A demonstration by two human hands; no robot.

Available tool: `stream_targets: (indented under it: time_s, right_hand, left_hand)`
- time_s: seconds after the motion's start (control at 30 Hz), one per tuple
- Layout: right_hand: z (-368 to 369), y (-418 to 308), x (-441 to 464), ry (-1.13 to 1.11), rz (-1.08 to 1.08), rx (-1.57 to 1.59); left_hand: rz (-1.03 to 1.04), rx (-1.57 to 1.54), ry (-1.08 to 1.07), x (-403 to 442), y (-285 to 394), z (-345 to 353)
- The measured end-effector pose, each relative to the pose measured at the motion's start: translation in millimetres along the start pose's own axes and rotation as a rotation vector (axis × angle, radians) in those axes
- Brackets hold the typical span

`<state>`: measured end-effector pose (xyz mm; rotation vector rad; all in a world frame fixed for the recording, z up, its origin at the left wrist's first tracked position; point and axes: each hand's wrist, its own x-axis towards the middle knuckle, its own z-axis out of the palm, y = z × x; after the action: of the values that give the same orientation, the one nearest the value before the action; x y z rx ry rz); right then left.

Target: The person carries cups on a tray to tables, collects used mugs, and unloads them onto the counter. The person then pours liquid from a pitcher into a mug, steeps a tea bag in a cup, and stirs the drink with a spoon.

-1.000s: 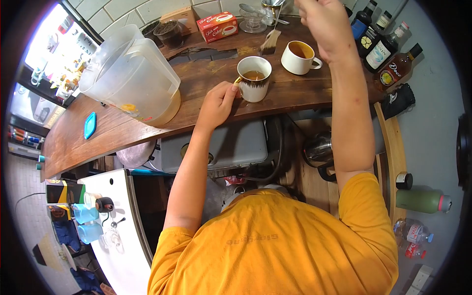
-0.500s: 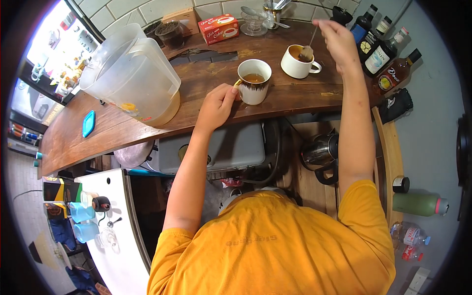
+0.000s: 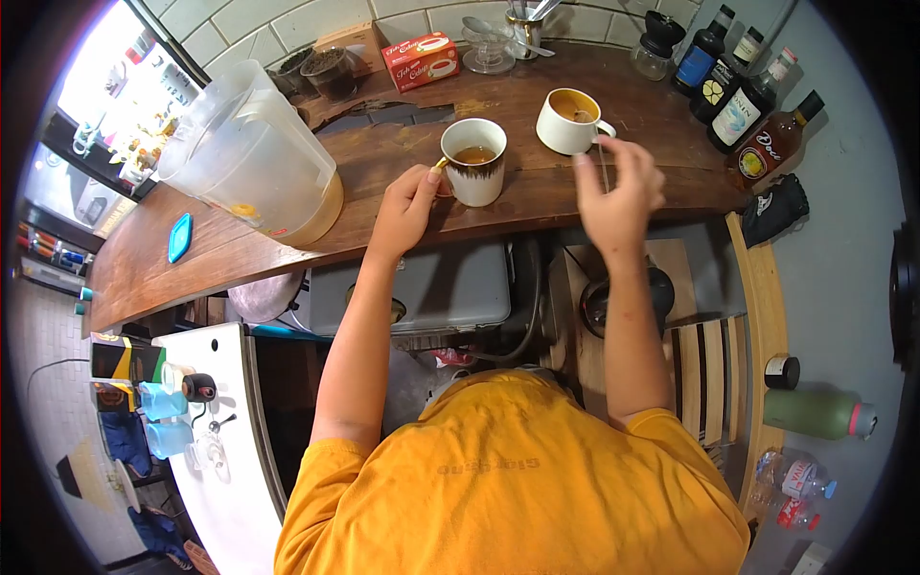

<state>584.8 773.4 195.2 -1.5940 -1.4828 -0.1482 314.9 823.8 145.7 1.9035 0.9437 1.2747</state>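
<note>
My left hand (image 3: 410, 206) is closed around the gold handle of a white mug (image 3: 476, 182) with a dark dripped band, which stands on the wooden counter with amber liquid inside. To its right, a plain white cup (image 3: 559, 132) holds brown liquid and what looks like a tea bag (image 3: 581, 115). My right hand (image 3: 621, 192) is in front of this cup, close to its handle, with thumb and index finger apart. A thin string (image 3: 604, 168) passes between them; whether the other fingers touch it is hidden.
On the left of the counter (image 3: 402, 230) stands a large plastic pitcher (image 3: 259, 168) beside a blue lid (image 3: 180, 238). Behind are a red tea box (image 3: 422, 62) and a glass dish (image 3: 489, 57). Several bottles (image 3: 738, 115) line the right wall. A kettle (image 3: 594, 307) sits below.
My right hand came down and left from above the white cup, its pinch loosened. The tea bag hanging from its string went down into the cup. My left hand still holds the mug.
</note>
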Motion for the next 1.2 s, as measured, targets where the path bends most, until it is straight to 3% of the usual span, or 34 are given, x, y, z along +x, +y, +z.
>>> stream_targets:
  time_s: [0.1,0.2,0.3,0.37,0.6,0.83,0.93,1.2]
  right_hand:
    - [21,-17,-2,-0.33,-0.116,0.583]
    - [60,-11,-1,-0.384,-0.236,0.517]
    - [78,-16,1,-0.474,-0.241,0.657]
    - [80,-18,1,-0.533,-0.216,0.664]
    - [66,-50,-17,-0.616,-0.289,0.744]
    - [63,-118,-91,-0.687,-0.552,0.868]
    - [66,-159,-133,-0.796,-0.719,0.931]
    - [74,-287,-302,-1.178,-0.889,1.028]
  left_hand:
    - [-0.047,-0.088,0.008,-1,-2,3]
    - [-0.123,-0.155,-0.012,-1,4,1]
    - [-0.176,-0.16,-0.038,0,12,-1]
    - [-0.305,-0.17,-0.06,-2,28,-1]
    - [-0.354,-0.203,0.081,-49,70,-17]
    - [-0.378,-0.109,0.355,-180,124,-39]
    - [-0.402,-0.136,0.5,-253,135,-50]
    - [-0.538,-0.221,0.943,-456,172,-93]
